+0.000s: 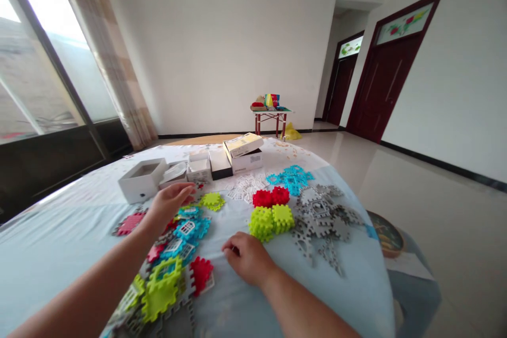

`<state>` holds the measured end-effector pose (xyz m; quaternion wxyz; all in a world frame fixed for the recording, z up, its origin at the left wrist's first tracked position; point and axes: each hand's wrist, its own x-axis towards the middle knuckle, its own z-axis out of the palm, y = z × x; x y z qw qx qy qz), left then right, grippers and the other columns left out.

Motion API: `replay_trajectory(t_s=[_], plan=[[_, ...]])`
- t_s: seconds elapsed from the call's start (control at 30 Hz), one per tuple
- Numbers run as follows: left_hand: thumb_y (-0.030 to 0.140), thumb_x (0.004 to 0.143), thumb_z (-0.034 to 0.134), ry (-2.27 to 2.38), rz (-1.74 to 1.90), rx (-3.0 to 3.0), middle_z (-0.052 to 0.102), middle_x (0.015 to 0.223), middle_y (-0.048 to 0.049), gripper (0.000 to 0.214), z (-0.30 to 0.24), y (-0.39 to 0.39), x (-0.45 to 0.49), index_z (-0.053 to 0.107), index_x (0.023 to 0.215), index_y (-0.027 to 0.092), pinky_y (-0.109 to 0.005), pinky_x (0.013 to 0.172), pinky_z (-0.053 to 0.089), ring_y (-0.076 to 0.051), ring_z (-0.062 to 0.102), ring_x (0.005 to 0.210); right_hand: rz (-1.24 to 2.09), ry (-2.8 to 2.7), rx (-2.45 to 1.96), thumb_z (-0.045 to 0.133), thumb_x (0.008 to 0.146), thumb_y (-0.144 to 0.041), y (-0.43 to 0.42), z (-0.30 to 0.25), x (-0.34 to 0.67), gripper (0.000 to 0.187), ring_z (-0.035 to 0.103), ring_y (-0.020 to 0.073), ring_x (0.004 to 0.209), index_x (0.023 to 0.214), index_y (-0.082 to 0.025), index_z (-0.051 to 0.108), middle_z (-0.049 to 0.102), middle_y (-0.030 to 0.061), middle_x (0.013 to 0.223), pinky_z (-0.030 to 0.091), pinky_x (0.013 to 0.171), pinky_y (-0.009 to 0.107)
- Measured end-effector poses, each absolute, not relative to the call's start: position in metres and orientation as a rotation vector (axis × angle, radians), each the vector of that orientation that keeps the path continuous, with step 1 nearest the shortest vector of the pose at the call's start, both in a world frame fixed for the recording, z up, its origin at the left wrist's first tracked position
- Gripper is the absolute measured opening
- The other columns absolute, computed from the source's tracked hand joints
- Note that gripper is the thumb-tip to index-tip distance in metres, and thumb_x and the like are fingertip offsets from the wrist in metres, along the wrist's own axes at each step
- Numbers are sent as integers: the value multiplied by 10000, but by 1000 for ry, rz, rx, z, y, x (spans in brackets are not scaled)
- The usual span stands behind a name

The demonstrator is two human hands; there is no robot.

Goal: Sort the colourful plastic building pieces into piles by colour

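Observation:
My left hand [171, 202] reaches over a mixed pile of interlocking plastic building tiles, its fingers stretched forward and slightly bent, near a small red piece [200, 186] and lime-green tiles [213, 200]. No held piece shows in it. Below it lie blue tiles with white window inserts [188, 228], a pink-red tile [130, 223], a lime tile [160, 296] and a red tile [202, 274]. My right hand [247, 259] rests on the cloth with curled fingers and nothing visible in them. Just beyond it stand stacked lime tiles [261, 223] and red tiles [263, 198].
Grey tiles [322, 211] spread at the right, blue tiles [295, 179] behind them. White window pieces [245, 187] lie mid-table. Open boxes, including a white box [137, 186] and a lidded box [247, 161], line the back. A stool [415, 280] stands beside the table's right edge.

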<state>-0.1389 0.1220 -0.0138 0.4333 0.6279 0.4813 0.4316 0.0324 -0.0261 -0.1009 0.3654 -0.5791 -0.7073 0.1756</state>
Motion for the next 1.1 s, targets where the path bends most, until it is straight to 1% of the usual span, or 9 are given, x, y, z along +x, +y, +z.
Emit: replay_trajectory(t_s=[0.13, 0.2, 0.33, 0.47, 0.6, 0.7, 0.8, 0.87, 1.1], plan=[[501, 592, 609, 1448, 1198, 1528, 669, 745, -36, 473, -34, 120, -220, 612, 908, 147, -263, 643, 474, -159, 596, 682, 446, -1811, -1447, 480, 803, -204, -27, -102, 32, 185, 591, 126, 792, 851, -179, 658, 647, 40, 821, 427, 728, 196], [481, 639, 567, 1553, 1261, 1487, 665, 740, -29, 438, -48, 120, -254, 596, 930, 154, -257, 628, 467, -163, 595, 685, 453, -1803, -1455, 481, 803, -203, -27, -102, 32, 181, 591, 126, 780, 847, -177, 655, 646, 40, 815, 430, 722, 199], [445, 691, 497, 1743, 1331, 1409, 658, 699, -7, 368, -71, 116, -292, 586, 943, 192, -252, 613, 446, -187, 606, 726, 448, -1815, -1465, 480, 804, -198, -30, -101, 31, 177, 587, 129, 767, 845, -177, 651, 642, 38, 808, 438, 716, 211], [424, 707, 479, 1790, 1308, 1425, 649, 715, 9, 330, -78, 112, -296, 591, 933, 212, -248, 646, 434, -174, 604, 705, 438, -1824, -1444, 481, 801, -188, -34, -96, 27, 181, 585, 128, 743, 887, -178, 640, 638, 38, 831, 450, 710, 227], [431, 702, 487, 1746, 1252, 1480, 642, 712, 1, 345, -78, 114, -291, 605, 925, 196, -249, 639, 427, -169, 601, 645, 382, -1811, -1427, 483, 791, -169, -18, -89, 20, 221, 580, 129, 764, 973, -182, 608, 623, 45, 903, 457, 732, 245], [429, 710, 472, 1736, 1248, 1484, 644, 701, -5, 357, -79, 117, -291, 603, 933, 183, -250, 650, 425, -173, 603, 645, 257, -1832, -1450, 493, 774, -156, 12, -83, 17, 267, 562, 153, 857, 1023, -177, 588, 608, 60, 951, 443, 797, 274], [426, 710, 467, 1726, 1250, 1482, 646, 686, -3, 362, -81, 119, -292, 604, 935, 178, -249, 649, 425, -173, 603, 640, 117, -1880, -1557, 510, 756, -149, 50, -77, 13, 294, 509, 184, 1003, 1042, -159, 580, 596, 83, 1023, 388, 900, 308], [421, 705, 471, 1721, 1248, 1482, 646, 675, -2, 364, -83, 119, -293, 605, 938, 175, -249, 635, 425, -175, 602, 634, 67, -1903, -1678, 516, 748, -150, 74, -75, 11, 317, 481, 196, 1051, 1061, -158, 571, 586, 88, 1071, 353, 938, 324], [446, 707, 458, 1702, 1247, 1497, 649, 647, 0, 372, -87, 121, -292, 616, 914, 180, -253, 597, 427, -173, 597, 605, 79, -1929, -1878, 563, 719, -233, 127, -87, 3, 440, 425, 260, 1134, 1145, -131, 526, 542, 133, 1179, 343, 924, 374]])
